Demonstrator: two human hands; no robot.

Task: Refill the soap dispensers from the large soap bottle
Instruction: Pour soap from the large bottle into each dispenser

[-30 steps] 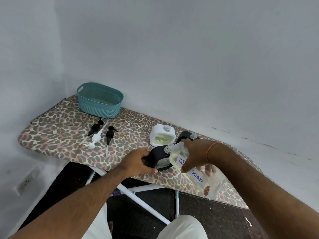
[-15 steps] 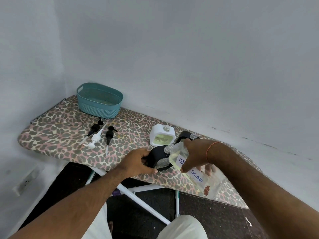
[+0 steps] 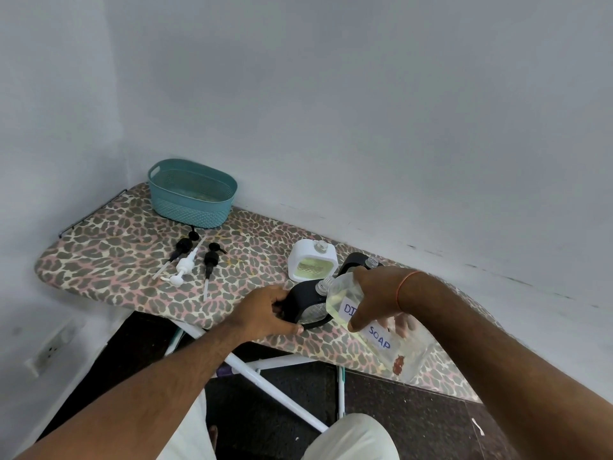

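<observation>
My right hand [image 3: 378, 297] grips the large clear soap bottle [image 3: 388, 343], labelled "SOAP", tilted with its mouth down at the open neck of a black dispenser [image 3: 306, 305]. My left hand [image 3: 265, 313] holds that black dispenser by its left side on the board. Yellowish liquid sits in the tilted bottle near its mouth. A white dispenser [image 3: 311, 265] with an open neck stands just behind. A second black dispenser [image 3: 356, 262] stands to its right, partly hidden by my right hand.
Three pump heads [image 3: 190, 260], two black and one white, lie on the leopard-print ironing board [image 3: 109, 257]. A teal basket [image 3: 192, 192] stands at the back left against the wall. The board's near edge runs just below my hands; white legs [image 3: 265, 373] show underneath.
</observation>
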